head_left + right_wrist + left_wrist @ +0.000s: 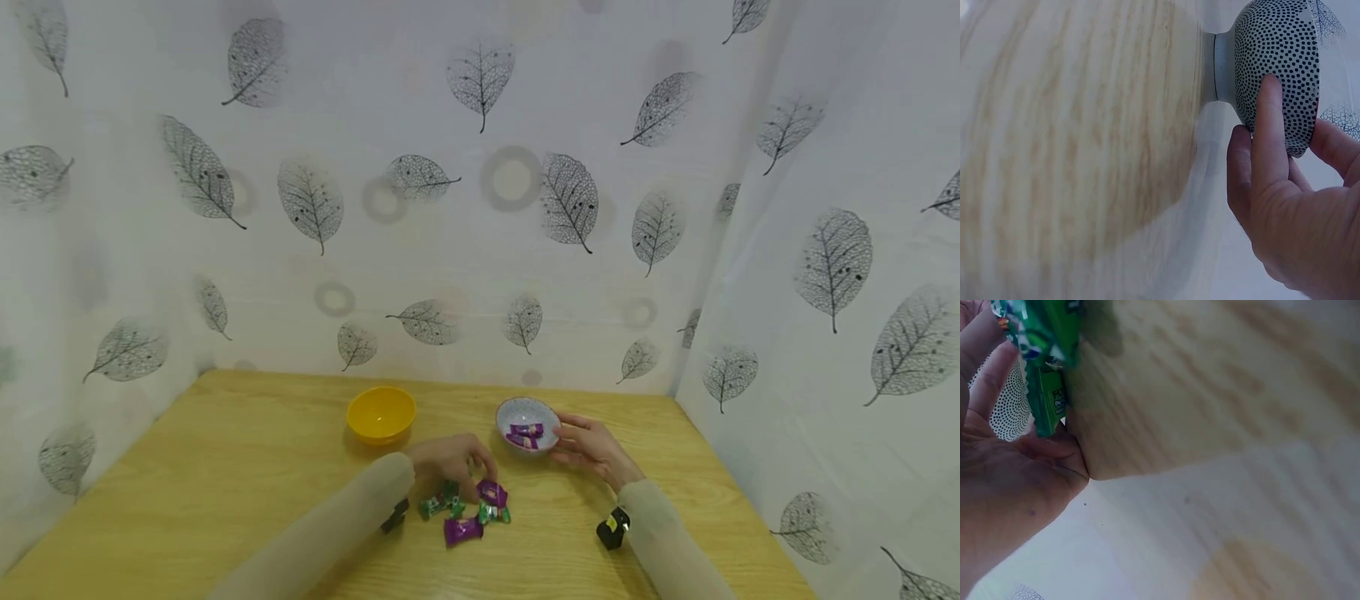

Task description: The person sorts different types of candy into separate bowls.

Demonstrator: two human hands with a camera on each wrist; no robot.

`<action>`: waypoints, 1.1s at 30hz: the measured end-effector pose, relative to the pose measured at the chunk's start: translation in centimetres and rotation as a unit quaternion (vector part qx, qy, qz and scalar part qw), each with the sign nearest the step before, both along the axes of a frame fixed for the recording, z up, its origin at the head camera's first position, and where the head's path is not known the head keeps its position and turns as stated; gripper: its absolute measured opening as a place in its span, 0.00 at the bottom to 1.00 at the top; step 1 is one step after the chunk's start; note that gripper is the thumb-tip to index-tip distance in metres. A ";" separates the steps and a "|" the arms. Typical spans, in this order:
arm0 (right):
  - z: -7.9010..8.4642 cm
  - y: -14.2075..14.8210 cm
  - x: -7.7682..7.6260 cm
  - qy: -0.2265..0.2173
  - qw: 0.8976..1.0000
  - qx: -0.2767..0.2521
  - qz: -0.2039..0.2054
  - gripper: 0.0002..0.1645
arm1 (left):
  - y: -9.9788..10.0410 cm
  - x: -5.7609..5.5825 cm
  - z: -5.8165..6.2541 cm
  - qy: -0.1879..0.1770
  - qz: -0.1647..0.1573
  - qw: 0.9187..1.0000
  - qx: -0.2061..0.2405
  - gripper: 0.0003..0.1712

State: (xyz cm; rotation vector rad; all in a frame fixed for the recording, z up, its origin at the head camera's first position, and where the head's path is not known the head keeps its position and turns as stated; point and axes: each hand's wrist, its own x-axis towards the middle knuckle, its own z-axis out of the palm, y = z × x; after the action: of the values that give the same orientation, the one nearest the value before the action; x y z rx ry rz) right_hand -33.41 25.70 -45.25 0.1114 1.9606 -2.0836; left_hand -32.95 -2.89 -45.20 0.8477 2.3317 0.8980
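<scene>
The left hand [453, 458] reaches down over a small group of wrapped candies, its thumb and finger apart beside a purple candy [492, 492]. Green candies [442, 503] lie under and beside that hand; a green candy [1047, 394] shows close to its fingers in the left wrist view. Another purple candy [462, 531] lies nearer the front. The right hand [595, 450] holds the side of a white bowl with dark dots [1279, 69], thumb at the rim and fingers against the outer wall. Inside that bowl rest purple candies [525, 431].
A yellow bowl [381, 417] stands left of the dotted bowl, behind the left forearm. The wooden table [225, 467] ends at a leaf-patterned curtain [480, 208] at the back and right. Dark wrist devices [613, 528] sit at the sleeves.
</scene>
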 end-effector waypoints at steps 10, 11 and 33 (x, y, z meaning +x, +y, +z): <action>0.0 0.0 -0.1 0.002 1.000 -0.004 0.004 0.35 | 0.6 0.0 -0.2 -0.016 0.025 1.000 0.010 0.15; 0.0 0.0 -0.1 0.002 1.000 -0.004 0.004 0.35 | 0.6 0.0 -0.1 -0.016 0.025 1.000 0.010 0.14; -0.1 -0.2 0.0 0.001 1.000 -0.007 0.001 0.35 | -0.8 -1.2 0.0 -0.003 0.067 0.992 0.108 0.13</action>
State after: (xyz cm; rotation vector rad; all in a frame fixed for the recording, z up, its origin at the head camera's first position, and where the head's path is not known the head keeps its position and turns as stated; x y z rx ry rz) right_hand -33.40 25.50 -45.31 0.1048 1.9466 -2.0974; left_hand -34.18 -3.67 -45.22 0.7771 2.3390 1.2257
